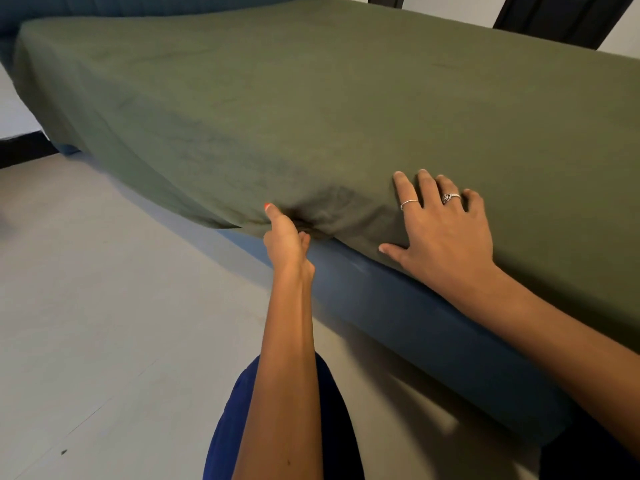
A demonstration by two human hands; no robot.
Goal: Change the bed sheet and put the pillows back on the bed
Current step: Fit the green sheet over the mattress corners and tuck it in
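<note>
Tucking the green sheet (311, 109), your left hand (285, 237) hides its fingers, grip unclear; your right hand (443, 230) presses flat, fingers spread.

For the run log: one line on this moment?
step: tucking corner | left hand: grips green sheet | right hand: flat on sheet | pillows: not visible

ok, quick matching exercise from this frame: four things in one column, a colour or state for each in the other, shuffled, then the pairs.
Things:
1. bed sheet
2. bed frame
3. left hand
4. right hand

States:
A. flat, fingers spread on the sheet, wearing rings
B. olive green, spread over the mattress
C. dark blue, showing below the sheet's edge
D. at the bunched corner, fingers tucked under the fabric

Pairs: 1-B, 2-C, 3-D, 4-A
</note>
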